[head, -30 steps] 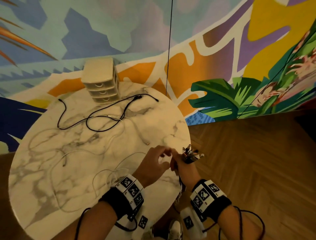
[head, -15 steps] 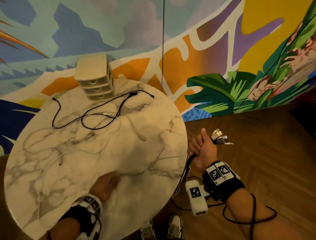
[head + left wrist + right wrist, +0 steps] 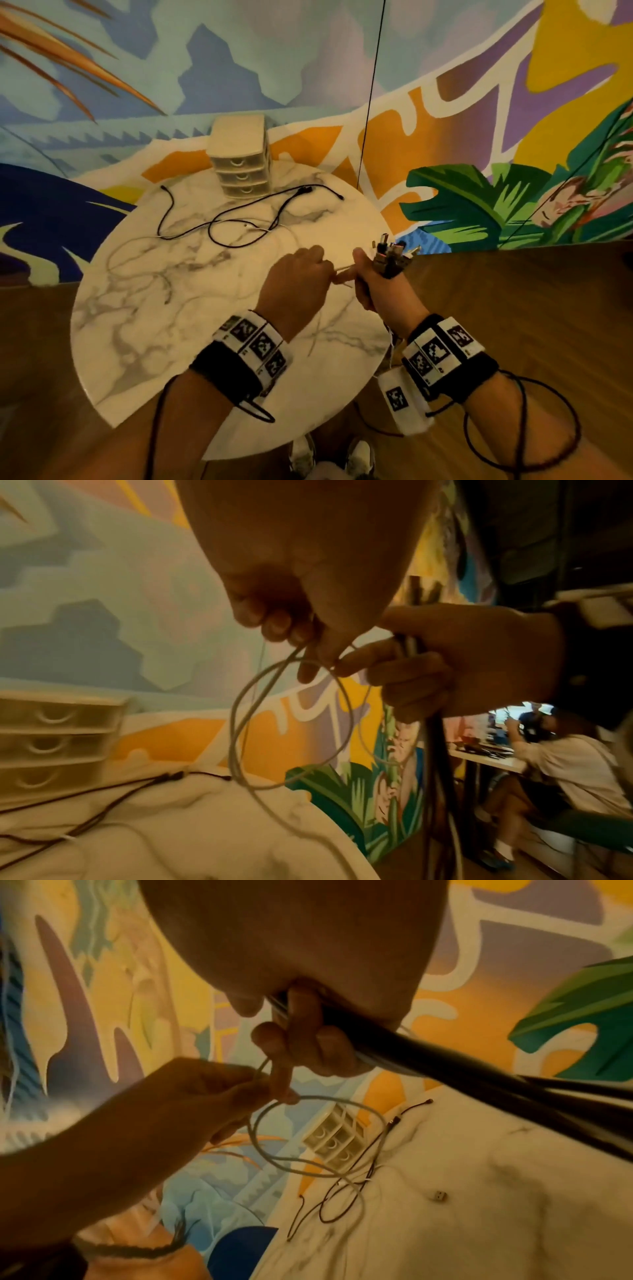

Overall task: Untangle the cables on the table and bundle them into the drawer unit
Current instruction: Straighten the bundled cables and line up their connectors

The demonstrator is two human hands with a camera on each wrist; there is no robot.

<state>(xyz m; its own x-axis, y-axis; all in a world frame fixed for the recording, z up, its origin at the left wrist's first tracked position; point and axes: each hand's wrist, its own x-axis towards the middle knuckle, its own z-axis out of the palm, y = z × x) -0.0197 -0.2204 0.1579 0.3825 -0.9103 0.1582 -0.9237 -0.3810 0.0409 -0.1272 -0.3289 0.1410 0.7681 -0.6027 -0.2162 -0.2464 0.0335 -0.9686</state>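
Observation:
My right hand (image 3: 371, 279) grips a bundle of cables (image 3: 445, 1064), whose plugs (image 3: 390, 251) stick up above the fist. My left hand (image 3: 323, 272) is right beside it and pinches a thin white cable (image 3: 291, 723), which hangs in loops down to the round marble table (image 3: 205, 342). A black cable (image 3: 239, 222) lies looped near the far edge, with faint white cables around it. The cream three-drawer unit (image 3: 241, 161) stands at the far edge, all drawers shut. A loose USB plug (image 3: 439, 1196) lies on the table.
A painted mural wall runs behind the table, and a thin dark line (image 3: 370, 92) hangs down in front of it. Wooden floor lies to the right, with shoes (image 3: 359, 455) below the near edge. A seated person (image 3: 565, 764) is at another table.
Half a second ago my left hand was low on the table's near side and my right hand was out over the floor. Both have come together again, the left now pinching the white cable.

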